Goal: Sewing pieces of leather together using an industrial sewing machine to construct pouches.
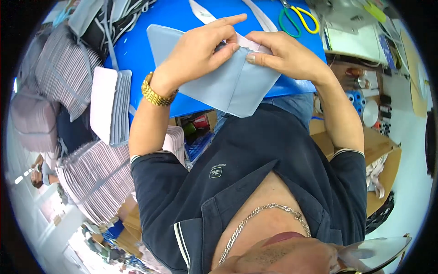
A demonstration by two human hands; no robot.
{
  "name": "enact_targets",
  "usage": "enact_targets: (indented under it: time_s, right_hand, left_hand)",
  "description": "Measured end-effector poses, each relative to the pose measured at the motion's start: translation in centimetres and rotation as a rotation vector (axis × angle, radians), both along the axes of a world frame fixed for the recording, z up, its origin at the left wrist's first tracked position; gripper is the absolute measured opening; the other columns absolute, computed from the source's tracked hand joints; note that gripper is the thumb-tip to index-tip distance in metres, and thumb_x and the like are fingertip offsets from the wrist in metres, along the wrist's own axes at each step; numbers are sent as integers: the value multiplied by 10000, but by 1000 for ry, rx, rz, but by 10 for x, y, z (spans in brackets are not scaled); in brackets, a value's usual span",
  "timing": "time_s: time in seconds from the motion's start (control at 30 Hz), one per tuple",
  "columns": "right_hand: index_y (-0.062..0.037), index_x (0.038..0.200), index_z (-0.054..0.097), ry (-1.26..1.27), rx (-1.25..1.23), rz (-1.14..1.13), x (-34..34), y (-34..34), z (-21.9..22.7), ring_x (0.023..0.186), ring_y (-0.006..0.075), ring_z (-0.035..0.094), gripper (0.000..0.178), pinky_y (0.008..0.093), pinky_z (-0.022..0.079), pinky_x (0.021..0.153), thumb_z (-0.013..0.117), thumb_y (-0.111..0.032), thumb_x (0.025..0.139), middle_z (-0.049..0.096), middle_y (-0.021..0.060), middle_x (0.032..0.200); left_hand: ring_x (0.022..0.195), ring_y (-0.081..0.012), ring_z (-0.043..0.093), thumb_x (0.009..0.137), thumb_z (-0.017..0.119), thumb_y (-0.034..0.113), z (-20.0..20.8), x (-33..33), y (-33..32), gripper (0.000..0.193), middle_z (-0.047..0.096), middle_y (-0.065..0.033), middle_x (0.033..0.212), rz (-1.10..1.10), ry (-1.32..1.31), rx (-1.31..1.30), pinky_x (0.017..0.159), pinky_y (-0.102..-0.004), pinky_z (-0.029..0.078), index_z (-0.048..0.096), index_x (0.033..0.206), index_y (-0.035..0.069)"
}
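Note:
A light blue-grey fabric panel with a seam down its middle is held up over the blue table. My left hand pinches its upper edge between thumb and fingers, index finger stretched out to the right. On the other side of the seam, my right hand grips the same edge, thumb on the front and fingers behind. Pale pinkish cloth shows at the edge between the hands. A pale strap runs behind them toward the far edge; whether it joins the panel is hidden.
Scissors with green and yellow handles lie at the far right of the table. A stack of panels leans at its left edge, beside several tied bundles. Thread spools sit on a shelf at right, above an open cardboard box.

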State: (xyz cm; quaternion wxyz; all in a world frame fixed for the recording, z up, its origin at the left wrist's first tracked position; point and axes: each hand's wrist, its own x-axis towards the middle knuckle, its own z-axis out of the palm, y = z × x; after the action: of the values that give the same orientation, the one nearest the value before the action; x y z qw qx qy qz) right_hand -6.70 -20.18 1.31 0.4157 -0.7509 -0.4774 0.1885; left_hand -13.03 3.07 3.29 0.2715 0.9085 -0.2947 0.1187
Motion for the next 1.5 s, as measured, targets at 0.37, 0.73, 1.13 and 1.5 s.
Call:
enact_targets:
  time_s: [0.37,0.73,1.13,1.5]
  right_hand:
    - [-7,1013,698,130,70,-194,-29,-22,-13,734,261,669,310,358,503,638,657,-298,915,688,157,826]
    - [-3,1057,700,183,86,-199,-26,-15,-14,766,254,679,283,342,515,688,617,-249,945,701,157,865]
    - [43,941,623,-33,-136,-21,-18,-7,6,649,133,488,231,299,403,596,567,-178,972,552,93,689]
    - [26,975,663,95,-15,71,-10,24,-3,630,103,486,239,275,388,576,562,-189,993,558,49,671]
  left_hand:
    - [663,-66,478,905,708,239,4,11,-5,205,596,7,764,-98,435,-47,563,-222,383,642,877,47]
    - [682,-96,560,892,715,225,2,11,-3,202,641,-25,791,-49,369,-90,570,-255,437,675,916,28]
    - [811,-315,663,909,605,426,14,-12,-3,369,690,-124,830,36,370,99,707,-429,501,700,915,70]
    - [780,-250,667,937,598,386,26,-48,74,351,706,-108,842,295,535,56,707,-391,499,725,935,59]
